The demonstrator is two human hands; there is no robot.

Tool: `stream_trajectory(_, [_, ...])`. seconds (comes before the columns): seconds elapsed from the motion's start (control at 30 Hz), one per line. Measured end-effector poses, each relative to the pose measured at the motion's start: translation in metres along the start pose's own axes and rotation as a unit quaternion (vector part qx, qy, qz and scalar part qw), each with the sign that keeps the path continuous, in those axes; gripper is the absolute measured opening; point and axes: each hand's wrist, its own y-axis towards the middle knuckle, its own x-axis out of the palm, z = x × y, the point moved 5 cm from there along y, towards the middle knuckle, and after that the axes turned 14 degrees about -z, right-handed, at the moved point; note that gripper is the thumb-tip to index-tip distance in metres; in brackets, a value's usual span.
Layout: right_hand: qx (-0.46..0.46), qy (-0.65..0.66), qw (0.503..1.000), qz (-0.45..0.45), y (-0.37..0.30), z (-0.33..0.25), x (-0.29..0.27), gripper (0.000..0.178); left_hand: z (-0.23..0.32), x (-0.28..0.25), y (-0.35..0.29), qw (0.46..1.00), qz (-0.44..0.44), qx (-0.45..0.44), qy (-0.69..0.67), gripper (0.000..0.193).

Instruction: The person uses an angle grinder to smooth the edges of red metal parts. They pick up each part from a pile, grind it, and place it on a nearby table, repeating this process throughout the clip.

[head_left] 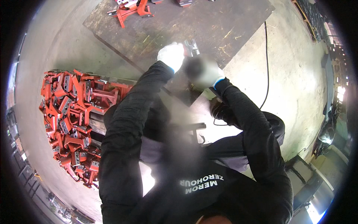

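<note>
My left hand (172,56), in a white glove, is closed on the near end of a metal bracket (192,47) over the dark table. The bracket shows bare grey metal with a trace of red beside my fingers. My right hand (209,75), gloved too, is wrapped round a dark, round-ended tool (194,67) just below the bracket. A blurry smear over the middle of the view hides the tool's kind and whether it touches the bracket.
Red metal brackets (71,119) lie heaped at my left. More red parts (130,13) rest on the far side of the dark tabletop (209,22). A black cable (267,67) runs along the pale floor at right. My shoe (223,112) is below the table's near corner.
</note>
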Motion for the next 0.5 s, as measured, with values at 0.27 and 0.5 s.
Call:
stream_trajectory(0.27, [0.022,0.158,0.98,0.119,-0.015,0.031,-0.001,0.097,0.003,-0.004,-0.003,1.0,0.001,0.0,-0.017,0.033])
stream_trajectory(0.5, [0.03,0.078,0.989,0.124,0.015,0.036,0.009,0.1,0.003,-0.003,-0.002,1.0,0.0,0.002,-0.013,0.034])
